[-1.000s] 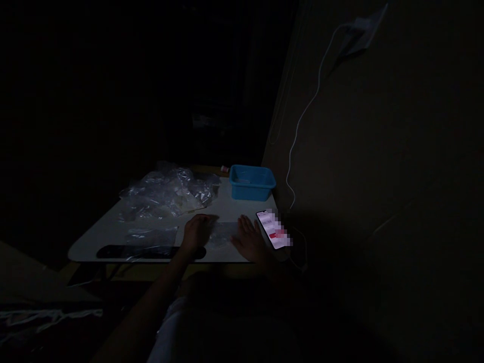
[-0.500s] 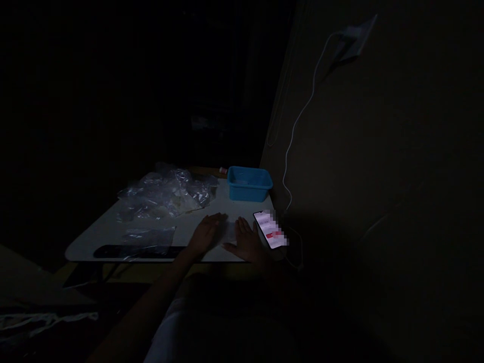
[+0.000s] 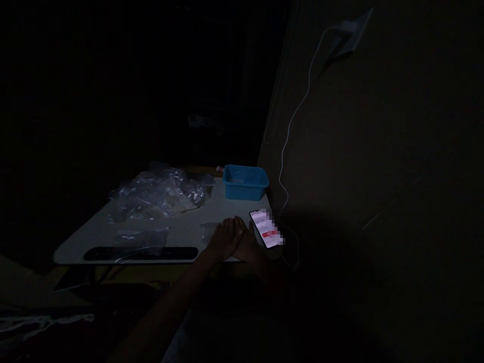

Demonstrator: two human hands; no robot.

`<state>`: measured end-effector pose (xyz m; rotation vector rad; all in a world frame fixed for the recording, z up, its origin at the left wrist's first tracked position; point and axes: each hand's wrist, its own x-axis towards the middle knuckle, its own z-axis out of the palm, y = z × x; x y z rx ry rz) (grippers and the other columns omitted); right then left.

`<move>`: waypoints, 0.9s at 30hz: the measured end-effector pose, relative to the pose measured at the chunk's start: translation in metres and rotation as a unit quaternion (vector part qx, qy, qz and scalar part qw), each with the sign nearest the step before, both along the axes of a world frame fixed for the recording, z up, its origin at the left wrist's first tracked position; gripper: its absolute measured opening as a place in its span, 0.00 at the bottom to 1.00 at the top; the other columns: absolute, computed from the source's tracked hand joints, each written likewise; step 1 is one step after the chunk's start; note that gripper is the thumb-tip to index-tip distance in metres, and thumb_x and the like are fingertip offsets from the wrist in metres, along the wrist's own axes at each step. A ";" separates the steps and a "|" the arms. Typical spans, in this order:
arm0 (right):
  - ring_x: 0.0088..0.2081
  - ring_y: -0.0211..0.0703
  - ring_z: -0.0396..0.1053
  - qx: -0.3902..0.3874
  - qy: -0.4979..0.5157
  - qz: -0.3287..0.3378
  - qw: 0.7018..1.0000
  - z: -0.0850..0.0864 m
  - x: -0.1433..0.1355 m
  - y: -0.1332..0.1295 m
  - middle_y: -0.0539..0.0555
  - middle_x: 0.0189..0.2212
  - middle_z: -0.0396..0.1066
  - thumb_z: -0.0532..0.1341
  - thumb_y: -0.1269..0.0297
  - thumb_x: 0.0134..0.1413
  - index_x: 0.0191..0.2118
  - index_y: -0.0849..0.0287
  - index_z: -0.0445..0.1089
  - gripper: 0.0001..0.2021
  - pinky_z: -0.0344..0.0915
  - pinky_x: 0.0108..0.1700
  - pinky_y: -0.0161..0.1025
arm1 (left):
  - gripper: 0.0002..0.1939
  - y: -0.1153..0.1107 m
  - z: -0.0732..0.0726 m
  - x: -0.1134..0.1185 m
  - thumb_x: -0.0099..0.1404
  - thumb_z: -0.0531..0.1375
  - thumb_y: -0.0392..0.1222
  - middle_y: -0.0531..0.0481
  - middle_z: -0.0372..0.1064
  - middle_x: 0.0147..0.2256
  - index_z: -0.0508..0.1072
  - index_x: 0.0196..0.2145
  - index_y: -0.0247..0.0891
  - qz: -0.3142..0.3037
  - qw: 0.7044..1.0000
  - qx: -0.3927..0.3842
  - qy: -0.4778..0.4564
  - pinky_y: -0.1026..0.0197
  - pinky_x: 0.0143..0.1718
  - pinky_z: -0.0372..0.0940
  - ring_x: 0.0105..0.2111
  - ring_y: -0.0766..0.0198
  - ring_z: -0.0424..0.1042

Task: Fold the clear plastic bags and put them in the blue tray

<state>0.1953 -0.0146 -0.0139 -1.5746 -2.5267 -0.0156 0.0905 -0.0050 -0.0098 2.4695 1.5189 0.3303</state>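
Observation:
The room is very dark. My left hand (image 3: pixel 226 235) lies flat on a small clear plastic bag (image 3: pixel 208 231) near the front right of the white table (image 3: pixel 181 224). Right beside it, touching it, rests my right hand (image 3: pixel 250 243), partly in shadow, fingers extended. A lit phone (image 3: pixel 265 229) lies just to the right of my right hand. Whether either hand pinches the bag is too dim to tell.
A heap of crumpled clear plastic bags (image 3: pixel 155 194) covers the table's back left. A blue plastic tub (image 3: pixel 245 182) stands at the back right by the wall. A black bar (image 3: pixel 139 253) lies along the front edge. A white cable (image 3: pixel 298 111) hangs from a wall plug.
My left hand has slid rightward across the small bag until it meets my right hand. The view has shifted slightly right.

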 end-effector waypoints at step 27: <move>0.61 0.52 0.34 0.003 0.002 -0.038 0.999 -0.002 -0.002 0.001 0.66 0.60 0.41 0.49 0.49 0.48 0.59 0.71 0.45 0.37 0.34 0.57 0.55 | 0.22 0.002 -0.019 -0.035 0.62 0.42 0.41 0.38 0.53 0.56 0.60 0.52 0.34 0.005 0.996 0.056 -0.062 0.45 0.55 0.40 0.58 0.52 0.43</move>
